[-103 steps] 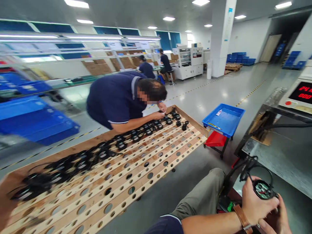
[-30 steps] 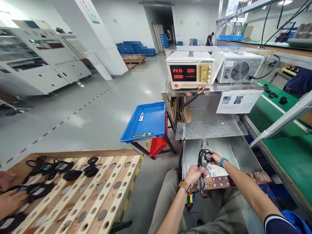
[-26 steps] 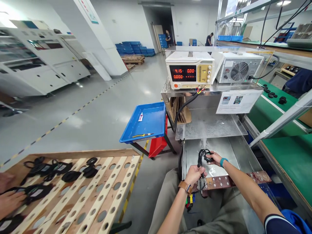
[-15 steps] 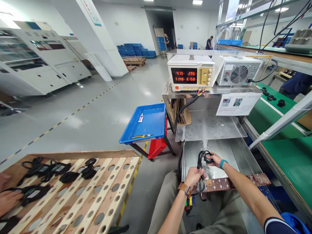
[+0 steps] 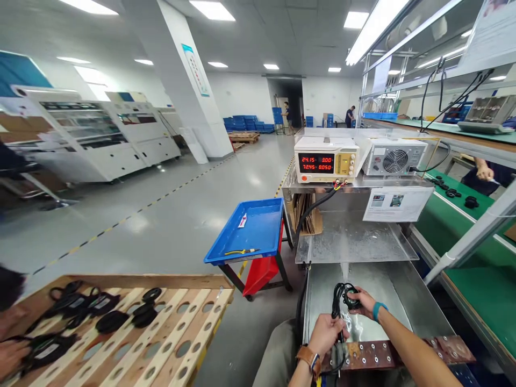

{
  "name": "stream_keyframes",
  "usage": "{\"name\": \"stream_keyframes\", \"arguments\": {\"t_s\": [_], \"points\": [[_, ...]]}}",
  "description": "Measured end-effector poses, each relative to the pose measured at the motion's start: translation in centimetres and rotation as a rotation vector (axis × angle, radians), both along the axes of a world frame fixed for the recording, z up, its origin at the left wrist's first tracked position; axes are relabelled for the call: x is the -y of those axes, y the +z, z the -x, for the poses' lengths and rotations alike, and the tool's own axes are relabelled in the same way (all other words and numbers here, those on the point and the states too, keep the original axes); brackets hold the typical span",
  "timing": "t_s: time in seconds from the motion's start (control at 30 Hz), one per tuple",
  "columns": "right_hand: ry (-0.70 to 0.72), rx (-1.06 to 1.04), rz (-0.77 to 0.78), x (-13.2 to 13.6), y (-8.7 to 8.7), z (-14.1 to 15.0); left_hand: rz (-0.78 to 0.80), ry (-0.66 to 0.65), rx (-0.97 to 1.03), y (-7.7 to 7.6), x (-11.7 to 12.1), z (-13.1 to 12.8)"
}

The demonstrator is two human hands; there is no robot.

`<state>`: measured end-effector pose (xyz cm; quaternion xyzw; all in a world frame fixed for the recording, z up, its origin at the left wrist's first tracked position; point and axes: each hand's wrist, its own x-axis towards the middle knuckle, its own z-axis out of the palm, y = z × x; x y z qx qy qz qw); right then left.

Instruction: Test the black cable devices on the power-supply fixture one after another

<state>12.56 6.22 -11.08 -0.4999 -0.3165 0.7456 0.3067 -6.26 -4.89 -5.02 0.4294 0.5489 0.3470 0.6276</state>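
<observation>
Over a shallow metal basin (image 5: pixel 397 301), my right hand (image 5: pixel 365 302) grips a round black device (image 5: pixel 351 296), its fingers curled round the right edge. Just left of it hangs a bundled black cable (image 5: pixel 337 301), pinched low down by my left hand (image 5: pixel 328 330). The cable's lower end drops past a brown bolted strip (image 5: pixel 374 353) along the basin's near edge. That strip lies right under both hands. What exactly is between my left fingertips is partly hidden.
A power supply (image 5: pixel 326 163) with lit red digits stands on a metal shelf ahead. A blue tray (image 5: pixel 253 228) holds yellow-handled pliers (image 5: pixel 242 251). At left, a slatted wooden rack (image 5: pixel 189 322) carries several black devices, with another person's hand (image 5: pixel 14 357) there. Green benches (image 5: pixel 479 301) are right.
My view has tilted up, so everything sits lower. The round device in my right hand now shows more of its face. The supply's digits have changed.
</observation>
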Motion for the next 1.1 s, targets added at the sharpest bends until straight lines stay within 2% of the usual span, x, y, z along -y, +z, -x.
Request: {"name": "stream_keyframes", "arguments": {"t_s": [0.13, 0.33, 0.4, 0.53, 0.63, 0.7, 0.8, 0.93, 1.1], "points": [[-0.030, 0.026, 0.009, 0.2, 0.3, 0.1, 0.008, 0.012, 0.059, 0.1, 0.0, 0.0], [-0.066, 0.070, 0.047, -0.2, -1.1, 0.0, 0.023, 0.044, 0.093, 0.5, 0.1, -0.3], [-0.057, 0.068, 0.048, -0.1, -1.2, -0.1, 0.014, 0.100, 0.067, 0.8, 0.0, -0.7], [-0.058, 0.051, 0.042, -0.1, -0.3, -0.2, -0.002, 0.301, 0.039, 1.7, -1.4, -1.5], [-0.074, 0.033, 0.017, -0.1, 1.0, -0.2, -0.056, 0.334, 0.009, 2.3, -3.0, -1.6], [-0.062, -0.028, -0.014, 0.2, 2.2, -0.3, -0.190, 0.295, -0.084, 2.8, -3.7, -1.4], [-0.046, -0.151, -0.055, 1.1, 4.7, -0.1, -0.454, 0.163, -0.285, 3.8, -4.2, -1.1], [-0.084, -0.158, -0.112, 2.8, 8.0, 0.8, -0.670, -0.018, -0.421, 5.3, -4.2, -2.0], [-0.154, -0.102, -0.135, 4.5, 10.0, 2.2, -0.687, 0.073, -0.514, 5.7, -4.1, -4.2]]}}
